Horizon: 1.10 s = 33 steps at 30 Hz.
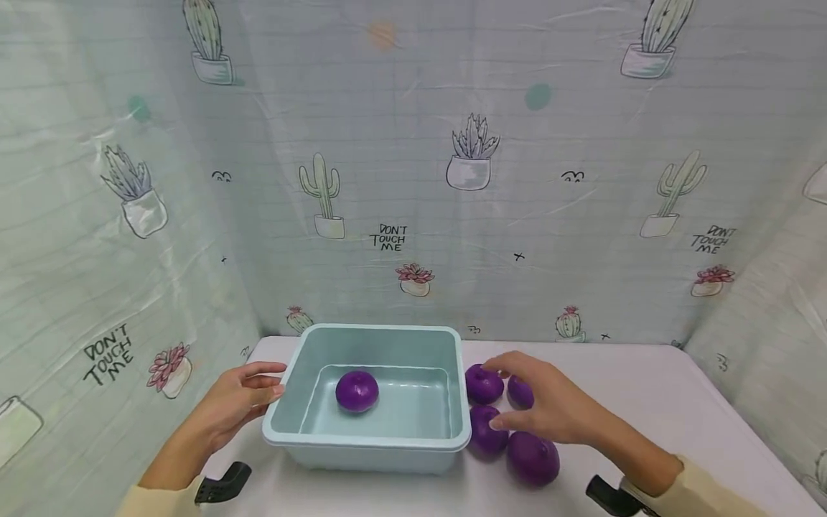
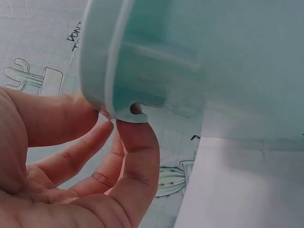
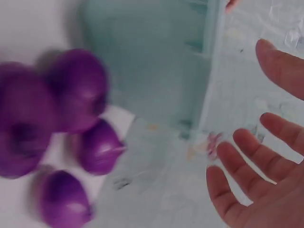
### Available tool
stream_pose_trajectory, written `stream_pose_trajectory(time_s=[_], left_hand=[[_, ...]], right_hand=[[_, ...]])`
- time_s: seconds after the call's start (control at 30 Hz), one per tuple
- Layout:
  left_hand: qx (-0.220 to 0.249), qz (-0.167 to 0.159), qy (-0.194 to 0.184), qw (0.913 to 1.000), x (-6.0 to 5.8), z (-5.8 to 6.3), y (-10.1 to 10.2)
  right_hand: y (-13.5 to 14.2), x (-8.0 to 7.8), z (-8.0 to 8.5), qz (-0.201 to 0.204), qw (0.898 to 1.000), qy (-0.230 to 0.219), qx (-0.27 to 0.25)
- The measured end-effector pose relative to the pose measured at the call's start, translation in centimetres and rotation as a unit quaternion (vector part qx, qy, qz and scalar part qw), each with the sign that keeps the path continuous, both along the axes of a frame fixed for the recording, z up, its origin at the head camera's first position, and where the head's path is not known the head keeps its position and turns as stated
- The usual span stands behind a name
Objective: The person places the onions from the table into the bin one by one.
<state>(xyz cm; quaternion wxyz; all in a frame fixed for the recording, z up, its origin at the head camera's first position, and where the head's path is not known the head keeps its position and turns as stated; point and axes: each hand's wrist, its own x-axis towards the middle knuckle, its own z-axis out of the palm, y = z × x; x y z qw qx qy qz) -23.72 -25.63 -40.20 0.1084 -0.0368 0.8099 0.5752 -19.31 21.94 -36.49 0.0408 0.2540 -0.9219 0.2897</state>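
Note:
A pale blue-green plastic basin (image 1: 381, 442) stands on the table with one glossy purple onion (image 1: 357, 391) inside it. My left hand (image 1: 229, 404) pinches the basin's left rim between thumb and finger, as the left wrist view shows at the rim (image 2: 97, 52). Several more purple onions (image 1: 533, 461) lie in a cluster just right of the basin. Over that cluster hovers my right hand (image 1: 549, 396), thumb and fingers spread apart and holding nothing. In the right wrist view the nearer onions (image 3: 78, 90) are blurred, and the hand's palm and fingers (image 3: 247, 171) are plainly visible.
The white table (image 1: 620, 391) reaches back to a hanging sheet (image 1: 400, 108) printed with cacti, which also encloses both sides. A black strap piece sits at each wrist, the left one (image 1: 226, 482) near the basin's front left.

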Motion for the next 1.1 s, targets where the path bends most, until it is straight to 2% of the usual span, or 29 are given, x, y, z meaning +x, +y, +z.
stream_pose_trajectory(time_s=[0.13,0.23,0.37,0.5,0.77,0.93,1.1], left_hand=[[0.011,-0.011,-0.007,0.9999,-0.1,0.5,0.1],[0.024,-0.010,-0.014,0.9996,0.1,0.5,0.1],[0.019,-0.011,-0.010,0.9997,0.1,0.4,0.3],[0.002,-0.008,-0.003,1.0000,0.2,0.3,0.3],[-0.011,0.006,-0.009,0.9999,0.2,0.3,0.5],[-0.011,0.000,-0.008,0.9999,0.2,0.5,0.7],[-0.008,0.009,-0.016,0.9998,0.4,0.7,0.6]], right_hand=[[2.1,2.1,-2.6,-0.061,0.998,0.002,0.023],[3.2,3.1,-4.9,-0.098,0.994,-0.005,0.041],[4.4,3.8,-7.9,-0.122,0.991,-0.005,0.055],[5.0,4.1,-10.0,-0.134,0.989,-0.001,0.063],[5.3,3.6,-12.9,-0.132,0.990,-0.055,0.005],[5.3,3.6,-14.0,-0.134,0.991,-0.027,-0.004],[5.1,3.6,-14.3,-0.131,0.991,0.014,-0.015]])
